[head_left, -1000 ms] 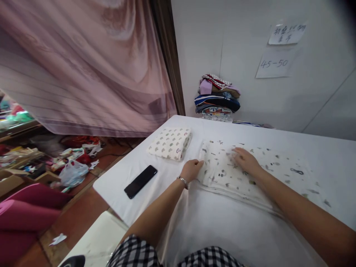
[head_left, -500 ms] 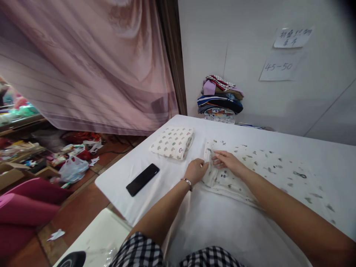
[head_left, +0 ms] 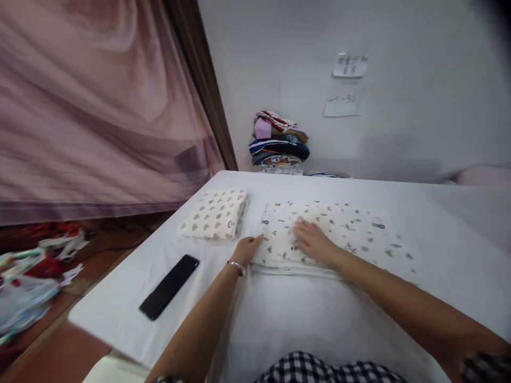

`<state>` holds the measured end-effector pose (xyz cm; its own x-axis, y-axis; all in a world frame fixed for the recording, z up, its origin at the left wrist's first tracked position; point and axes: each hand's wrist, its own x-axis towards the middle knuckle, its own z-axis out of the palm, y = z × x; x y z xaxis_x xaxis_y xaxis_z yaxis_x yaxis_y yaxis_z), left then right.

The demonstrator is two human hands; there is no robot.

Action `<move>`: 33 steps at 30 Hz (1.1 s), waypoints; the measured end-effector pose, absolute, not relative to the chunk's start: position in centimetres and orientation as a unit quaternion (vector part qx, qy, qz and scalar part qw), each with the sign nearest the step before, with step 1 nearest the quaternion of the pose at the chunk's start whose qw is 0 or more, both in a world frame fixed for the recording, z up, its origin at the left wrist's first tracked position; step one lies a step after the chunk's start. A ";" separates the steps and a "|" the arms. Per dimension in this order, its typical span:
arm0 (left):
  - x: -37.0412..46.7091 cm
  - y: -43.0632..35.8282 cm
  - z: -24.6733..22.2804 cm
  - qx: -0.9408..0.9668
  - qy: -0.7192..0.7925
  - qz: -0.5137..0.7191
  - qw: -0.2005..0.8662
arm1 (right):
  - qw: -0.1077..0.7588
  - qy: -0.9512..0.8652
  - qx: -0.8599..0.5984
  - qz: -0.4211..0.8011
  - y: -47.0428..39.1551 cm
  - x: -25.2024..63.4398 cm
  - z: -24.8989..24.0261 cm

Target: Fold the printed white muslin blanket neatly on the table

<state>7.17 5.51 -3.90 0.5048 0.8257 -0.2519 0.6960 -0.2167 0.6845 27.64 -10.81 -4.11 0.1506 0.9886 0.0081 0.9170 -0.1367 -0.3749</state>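
Observation:
A white cotton cloth (head_left: 335,234) printed with small leaves and animals lies folded in a long flat strip on the white table. At its left edge my left hand (head_left: 248,250), with a silver bracelet at the wrist, has its fingers closed on the cloth's border. My right hand (head_left: 313,242) rests palm down on top of the cloth, fingers stretched out and slightly blurred. A second folded cloth (head_left: 215,214) with a mushroom-like print lies to the left, apart from both hands.
A black phone (head_left: 170,287) lies on the white table (head_left: 279,314) near its left edge. Behind the table stands a stack of folded fabrics (head_left: 279,141) against the wall. A pink curtain (head_left: 99,106) hangs at left, above plastic bags (head_left: 27,298) on the floor.
The cloth's left end, bunched between both hands before, now lies flat. My right hand has gone from fingering that end to lying on the cloth. The view has turned right.

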 end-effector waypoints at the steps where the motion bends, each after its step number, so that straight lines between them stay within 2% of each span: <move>1: 7.3 5.6 -4.0 0.782 0.488 0.082 0.379 | 0.128 -0.647 -0.741 0.128 -11.0 27.2 -4.5; 4: 7.5 5.7 -4.1 0.803 0.479 0.086 0.343 | 0.110 -0.651 -0.736 0.150 -11.1 26.3 -5.3; 7: 7.4 5.7 -3.8 0.818 0.470 0.099 0.317 | 0.130 -0.650 -0.734 0.151 -11.6 26.4 -4.8; 12: 6.9 6.1 -3.2 0.828 0.471 0.102 0.287 | 0.145 -0.604 -0.777 0.099 -15.3 29.9 -2.7; 16: 6.4 6.7 -3.3 0.839 0.462 0.100 0.269 | 0.093 -0.495 -0.861 0.068 -19.6 34.9 -2.5; 22: 6.4 6.9 -3.1 0.836 0.468 0.081 0.274 | 0.032 -0.409 -0.912 0.031 -23.2 39.2 -5.4; 26: 6.4 7.1 -2.9 0.828 0.466 0.082 0.300 | 0.031 -0.408 -0.912 0.019 -23.1 39.2 -6.1; 29: 6.4 7.2 -2.6 0.807 0.470 0.098 0.344 | 0.066 -0.426 -0.902 0.027 -21.4 38.1 -5.0; 33: 6.8 6.7 -1.2 0.726 0.462 0.123 0.494 | 0.119 -0.494 -0.859 0.060 -17.0 35.1 -3.1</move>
<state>6.81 6.73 -1.21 0.5430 0.7926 -0.2773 0.5492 -0.0854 0.8313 35.12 -17.01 -3.06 0.5050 0.8630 0.0146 0.8343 -0.4838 -0.2643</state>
